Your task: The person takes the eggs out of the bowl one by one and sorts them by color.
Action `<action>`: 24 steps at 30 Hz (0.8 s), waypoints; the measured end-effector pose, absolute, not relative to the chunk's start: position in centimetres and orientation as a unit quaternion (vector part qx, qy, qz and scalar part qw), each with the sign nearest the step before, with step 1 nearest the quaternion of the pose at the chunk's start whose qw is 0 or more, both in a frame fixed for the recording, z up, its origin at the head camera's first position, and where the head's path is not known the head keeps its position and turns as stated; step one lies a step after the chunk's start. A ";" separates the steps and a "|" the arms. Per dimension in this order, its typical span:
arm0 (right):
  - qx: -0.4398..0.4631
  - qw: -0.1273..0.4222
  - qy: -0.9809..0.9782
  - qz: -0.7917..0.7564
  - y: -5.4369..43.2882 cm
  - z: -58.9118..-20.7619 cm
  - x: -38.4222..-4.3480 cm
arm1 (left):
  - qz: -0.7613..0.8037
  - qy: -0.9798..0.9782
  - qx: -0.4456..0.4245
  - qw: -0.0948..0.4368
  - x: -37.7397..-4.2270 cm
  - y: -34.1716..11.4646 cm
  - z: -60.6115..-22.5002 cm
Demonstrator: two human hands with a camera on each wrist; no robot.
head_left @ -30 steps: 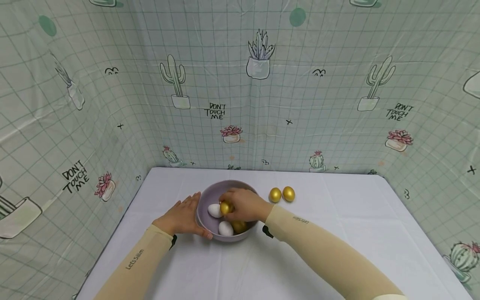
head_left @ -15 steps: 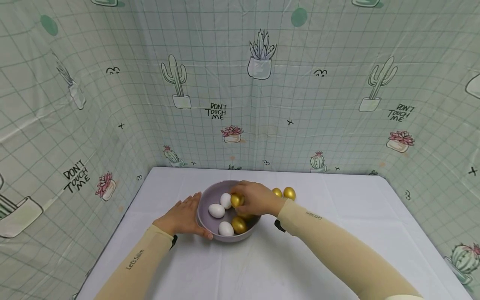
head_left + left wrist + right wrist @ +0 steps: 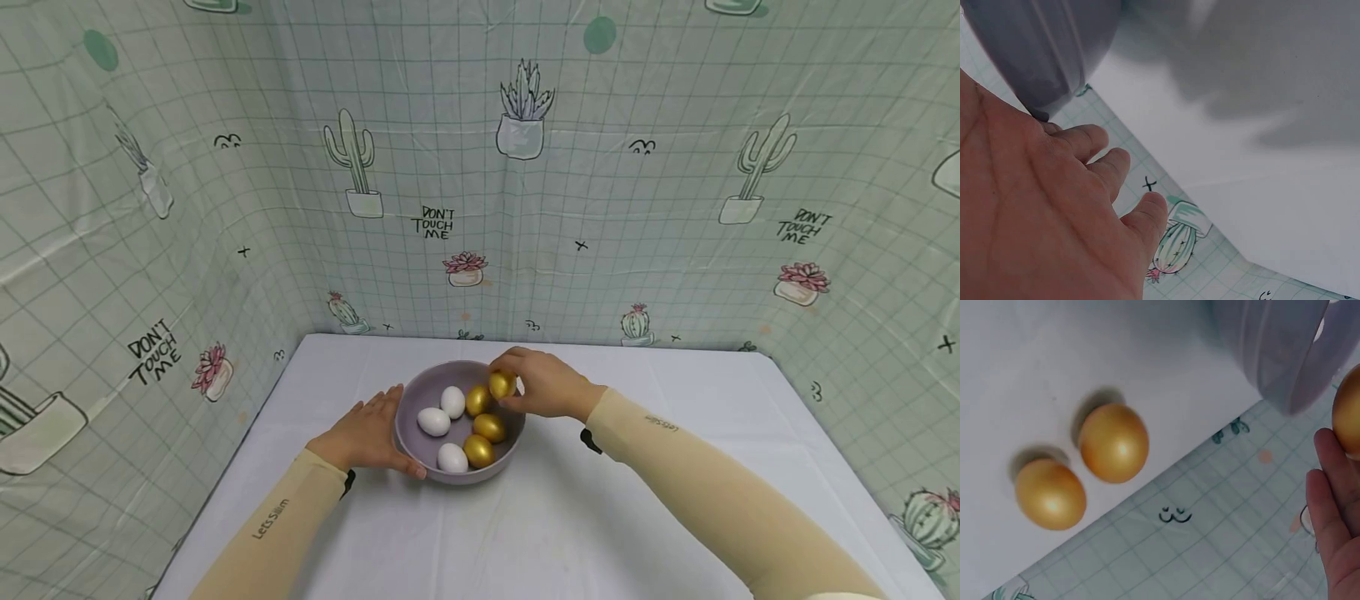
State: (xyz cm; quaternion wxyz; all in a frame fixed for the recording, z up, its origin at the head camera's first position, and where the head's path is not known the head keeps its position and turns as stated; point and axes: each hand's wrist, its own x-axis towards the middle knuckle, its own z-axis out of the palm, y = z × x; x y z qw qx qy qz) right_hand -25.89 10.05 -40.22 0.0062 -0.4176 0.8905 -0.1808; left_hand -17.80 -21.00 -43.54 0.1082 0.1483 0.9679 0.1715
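Observation:
A purple bowl (image 3: 403, 454) holds three white eggs (image 3: 434, 422) and three golden eggs (image 3: 489, 428). My left hand (image 3: 365, 435) rests against the bowl's left side, fingers extended and thumb along the near rim. In the left wrist view, its fingers (image 3: 1110, 169) lie beside the outer wall. Over the bowl's far right rim, my right hand (image 3: 546, 382) pinches another golden egg (image 3: 502, 384), raised above those inside. That held egg is partly cut off at the edge of the right wrist view.
Two golden eggs (image 3: 1114, 444) lie side by side on the white tablecloth (image 3: 675, 467); in the head view my right hand hides them. A patterned cloth backdrop (image 3: 570, 192) rises behind the table and at both sides.
My right hand has moved right and up from inside the bowl to its far right rim, carrying the golden egg. More eggs in the bowl show now. The left hand stays put.

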 end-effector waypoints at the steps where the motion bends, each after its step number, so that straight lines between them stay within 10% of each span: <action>1: -0.416 0.004 0.891 -0.182 10.3 -40.2 -25.9 | 0.172 0.968 0.149 0.108 -17.8 -21.0 -43.6; 24: -0.385 -0.012 0.905 -0.182 14.2 -39.8 -26.8 | 0.175 0.967 0.153 0.105 -17.7 -21.0 -43.5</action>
